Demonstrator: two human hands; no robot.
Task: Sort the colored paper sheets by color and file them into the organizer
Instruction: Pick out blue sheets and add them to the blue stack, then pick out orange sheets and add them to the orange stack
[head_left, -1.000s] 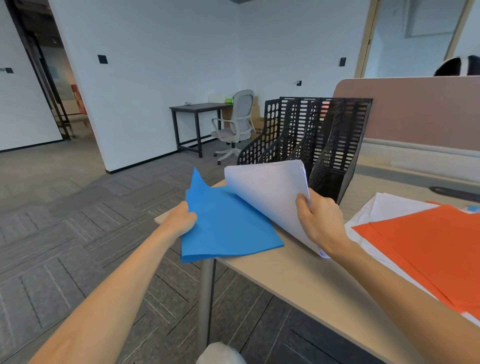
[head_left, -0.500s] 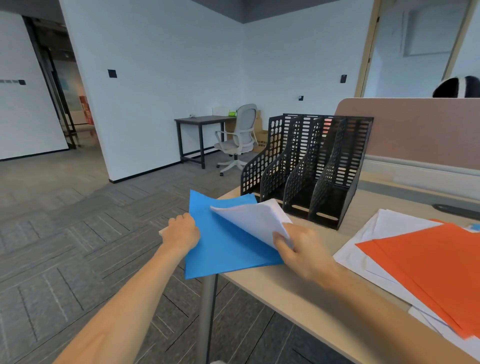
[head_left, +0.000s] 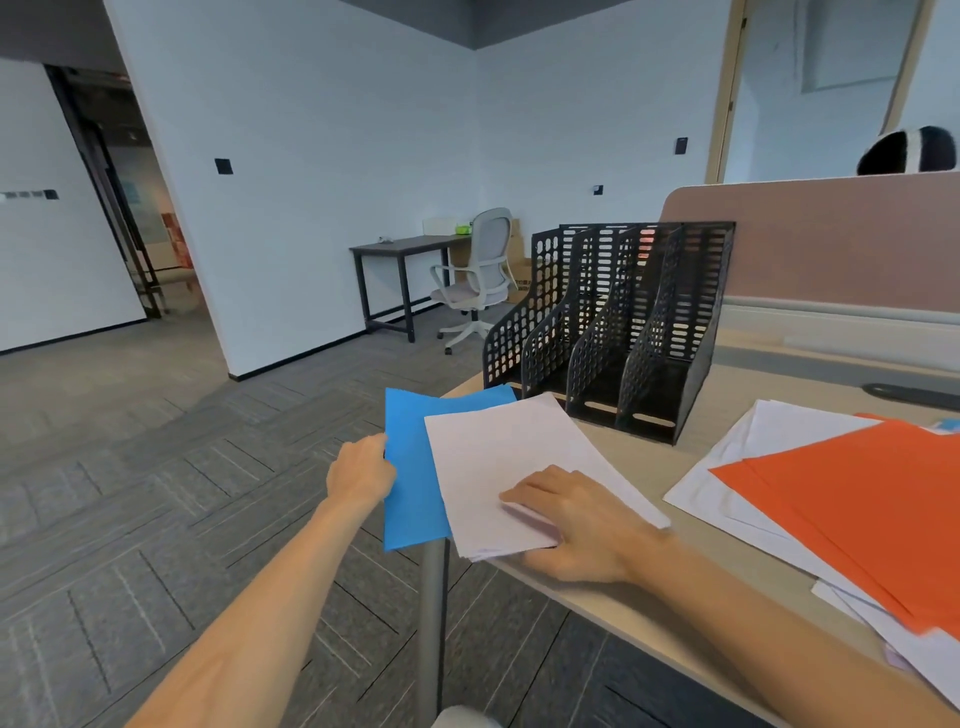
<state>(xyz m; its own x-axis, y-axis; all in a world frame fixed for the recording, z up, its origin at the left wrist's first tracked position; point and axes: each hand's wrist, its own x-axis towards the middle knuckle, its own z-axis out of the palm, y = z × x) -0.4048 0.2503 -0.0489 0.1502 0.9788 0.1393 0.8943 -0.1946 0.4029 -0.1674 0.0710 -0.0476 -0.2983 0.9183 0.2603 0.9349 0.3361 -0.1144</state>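
A blue sheet (head_left: 410, 467) lies at the desk's left corner, overhanging the edge. My left hand (head_left: 361, 470) grips its left edge. A small stack of white sheets (head_left: 509, 452) lies flat on top of the blue one. My right hand (head_left: 571, 525) presses on the stack's near corner, thumb under the edge. The black mesh organizer (head_left: 613, 332) with several upright slots stands just behind the papers; something reddish shows through one slot. Orange sheets (head_left: 862, 499) lie on more white sheets (head_left: 769, 436) to the right.
The beige desk (head_left: 691, 566) has a metal leg (head_left: 431, 623) below its corner. A pink partition (head_left: 831, 244) runs behind the organizer. Across the carpet stand a dark table (head_left: 400, 249) and a grey office chair (head_left: 478, 280).
The white sheets, lifted and curled in my right hand before, now lie flat on the blue sheet. My right hand came down with them; the left stayed at the blue sheet's edge.
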